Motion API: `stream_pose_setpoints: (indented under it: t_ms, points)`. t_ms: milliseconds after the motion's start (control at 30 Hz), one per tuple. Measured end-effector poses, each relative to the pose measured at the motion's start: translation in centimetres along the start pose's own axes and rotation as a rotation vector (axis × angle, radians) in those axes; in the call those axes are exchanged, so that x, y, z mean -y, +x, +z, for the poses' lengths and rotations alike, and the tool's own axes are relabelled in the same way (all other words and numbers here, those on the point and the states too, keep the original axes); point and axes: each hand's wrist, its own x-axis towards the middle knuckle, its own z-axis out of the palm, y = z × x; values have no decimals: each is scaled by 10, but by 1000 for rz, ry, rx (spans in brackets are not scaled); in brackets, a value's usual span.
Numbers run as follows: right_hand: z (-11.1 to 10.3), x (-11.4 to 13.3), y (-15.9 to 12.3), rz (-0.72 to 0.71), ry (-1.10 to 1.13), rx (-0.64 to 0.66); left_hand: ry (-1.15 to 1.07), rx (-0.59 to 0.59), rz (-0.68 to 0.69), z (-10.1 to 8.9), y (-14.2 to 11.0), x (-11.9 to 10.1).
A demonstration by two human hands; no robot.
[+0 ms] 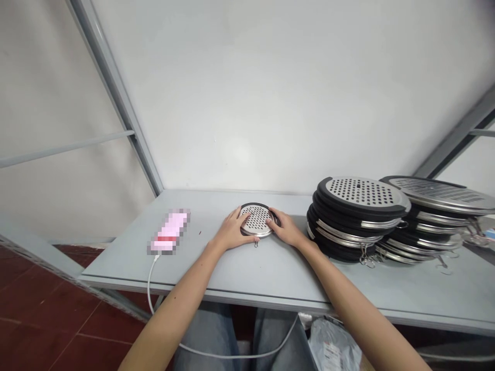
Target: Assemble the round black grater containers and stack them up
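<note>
My left hand (232, 230) and my right hand (284, 228) grip a small round perforated steel disc (257, 220) from either side. Its rim is black, and it lies flat on the grey metal shelf (124, 263). My fingers cover its left and right edges. A small metal hook (256, 244) hangs at the disc's near edge, just between my hands. To the right of my right hand stands a stack of similar black-rimmed discs (358, 216), with a second, tilted stack (429, 216) beyond it.
A pixelated phone (169, 232) lies left of my hands, with a white cable (149, 283) dropping over the shelf's front edge. A white wall (270, 103) and grey metal frame bars (116, 87) stand behind. A plastic bag (332, 345) lies below the shelf.
</note>
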Motion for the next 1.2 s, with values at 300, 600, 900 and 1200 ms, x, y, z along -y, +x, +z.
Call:
stream_pose_setpoints:
  t_ms: [300,600,900,1200]
  points:
    - [1,-2,0,-7,1,-23,2,16,-13,-2,0,-2]
    - [1,-2,0,1,0,-1,14,29,-27,-2,0,-2]
    - [1,-2,0,9,-16,2,11,27,-19,-3,0,-1]
    - [-2,2,0,-2,-3,14,-8,24,-31,-2,0,-1]
